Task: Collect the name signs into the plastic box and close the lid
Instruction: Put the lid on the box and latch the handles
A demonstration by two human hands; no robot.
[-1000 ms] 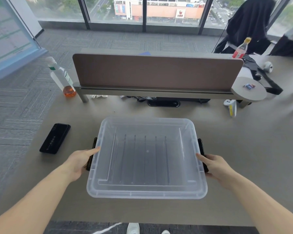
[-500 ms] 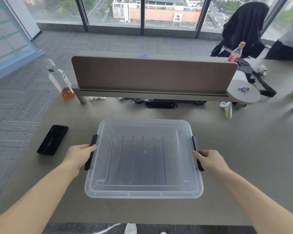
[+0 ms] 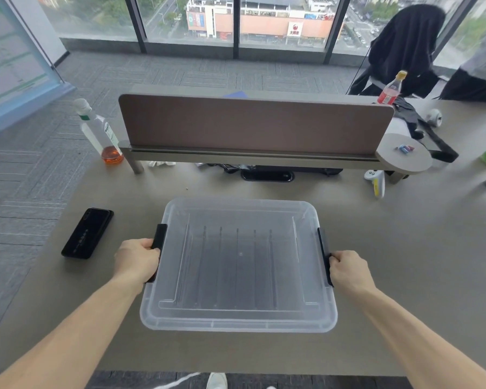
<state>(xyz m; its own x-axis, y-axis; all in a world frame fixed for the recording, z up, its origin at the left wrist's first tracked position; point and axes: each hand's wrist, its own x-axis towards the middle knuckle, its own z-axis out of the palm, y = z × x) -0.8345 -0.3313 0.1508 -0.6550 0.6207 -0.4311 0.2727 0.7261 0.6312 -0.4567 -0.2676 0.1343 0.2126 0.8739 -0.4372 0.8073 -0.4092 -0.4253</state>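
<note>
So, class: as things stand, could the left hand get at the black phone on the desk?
Probably yes. The phone lies on bare desk just left of the left hand, with nothing between them, but the fingers would first have to let go of the box's black latch.

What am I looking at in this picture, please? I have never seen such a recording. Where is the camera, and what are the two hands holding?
There is no machine here. A person wears a wide-angle camera on the head, looking forward and down, so you see their own bare arms. The left hand and the right hand each close on a black side latch of a clear plastic box, whose lid is on. The box rests on a grey desk. Also on the desk are a black phone, a bottle with a little orange liquid and a brown divider screen. No name signs are clearly visible.
</note>
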